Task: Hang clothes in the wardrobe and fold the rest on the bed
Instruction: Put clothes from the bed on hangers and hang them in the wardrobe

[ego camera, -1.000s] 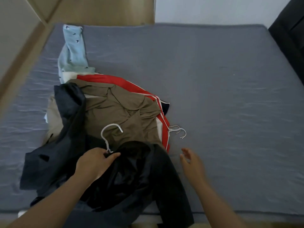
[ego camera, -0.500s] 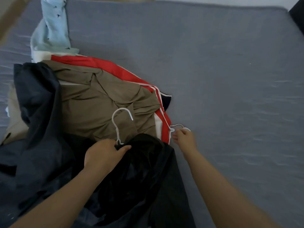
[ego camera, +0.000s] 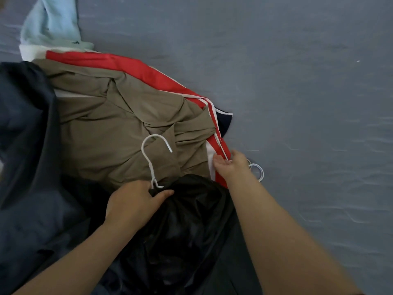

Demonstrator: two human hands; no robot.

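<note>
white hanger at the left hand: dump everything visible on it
The white hanger is thin, wire-like. Only its hook and neck show; the shoulders are hidden inside the black garment. The hook lies over the khaki garment, its free end on the right. The left hand grips its neck base with the black collar. The right hand, pinching a second hanger at the pile's edge, does not touch it.

Left hand (ego camera: 136, 206) gripping hanger (ego camera: 151, 171), right hand (ego camera: 232, 167) at red garment (ego camera: 136, 64)
</note>
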